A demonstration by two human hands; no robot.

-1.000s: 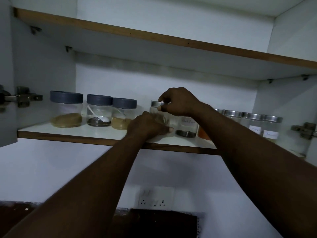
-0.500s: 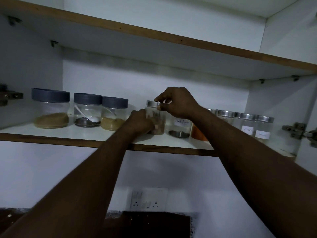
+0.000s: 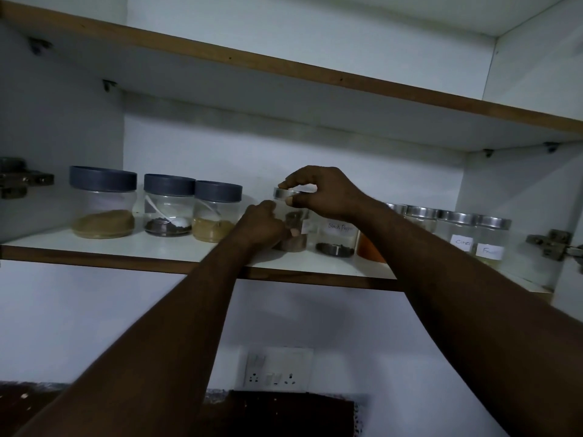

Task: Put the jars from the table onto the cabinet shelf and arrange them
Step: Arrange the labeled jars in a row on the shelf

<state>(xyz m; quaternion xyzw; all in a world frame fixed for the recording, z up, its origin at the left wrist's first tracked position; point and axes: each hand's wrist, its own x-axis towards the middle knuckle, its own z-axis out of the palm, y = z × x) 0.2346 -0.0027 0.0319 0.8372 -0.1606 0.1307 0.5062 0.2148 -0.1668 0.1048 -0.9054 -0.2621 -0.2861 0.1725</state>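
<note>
Head view: left hand (image 3: pixel 262 227) grips a small glass jar (image 3: pixel 295 230) on the cabinet shelf (image 3: pixel 157 247) (standing upright), right hand (image 3: pixel 321 192) pinching its steel lid (image 3: pixel 284 193).

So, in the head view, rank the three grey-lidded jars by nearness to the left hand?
1. tan-powder jar, just left of the left hand gripping the steel-lidded jar.
2. spoon jar, middle.
3. large jar, far left.

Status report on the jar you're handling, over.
Left hand grips the jar, right hand pinches its steel lid. Jar upright on the shelf. Black pepper jar close beside it.
</note>
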